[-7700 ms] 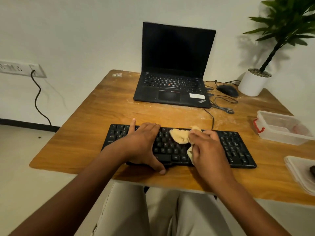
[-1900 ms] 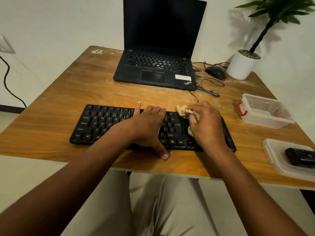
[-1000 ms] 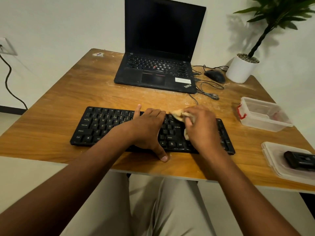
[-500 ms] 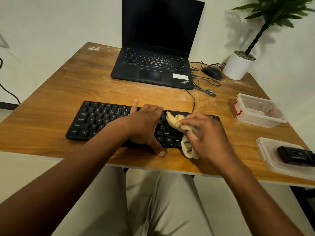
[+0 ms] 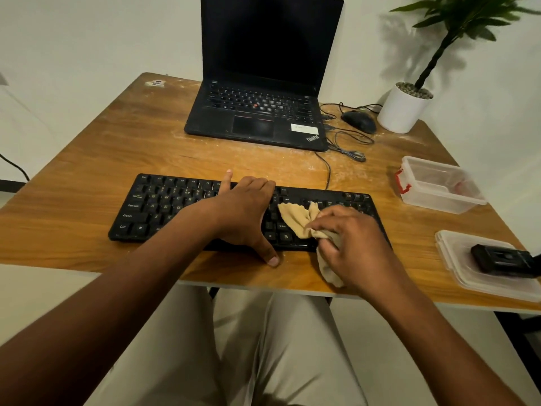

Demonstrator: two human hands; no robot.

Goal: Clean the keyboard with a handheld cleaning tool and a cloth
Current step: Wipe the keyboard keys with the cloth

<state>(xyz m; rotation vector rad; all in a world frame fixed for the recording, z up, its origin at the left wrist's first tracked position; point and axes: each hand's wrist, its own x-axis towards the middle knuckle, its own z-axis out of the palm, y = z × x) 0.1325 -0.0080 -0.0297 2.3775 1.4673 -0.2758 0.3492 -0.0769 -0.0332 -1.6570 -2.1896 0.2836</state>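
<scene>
A black keyboard (image 5: 164,203) lies across the near part of the wooden table (image 5: 96,159). My left hand (image 5: 246,212) rests flat on its middle keys, the thumb reaching past the front edge onto the wood. My right hand (image 5: 354,244) grips a tan cloth (image 5: 298,219) and holds it on the keys right of centre; one end of the cloth hangs below my palm over the table edge. A black handheld tool (image 5: 500,259) lies on a clear plastic lid (image 5: 456,268) at the far right.
An open black laptop (image 5: 260,112) stands behind the keyboard, with a mouse (image 5: 360,120) and tangled cables (image 5: 348,145) to its right. A potted plant (image 5: 404,109) sits in the back right corner. A clear plastic box (image 5: 436,186) with a red clasp stands right of the keyboard.
My right hand has wiped the cloth back and forth over the right half of the keyboard, then drawn it toward the front edge. My left hand stayed on the middle keys.
</scene>
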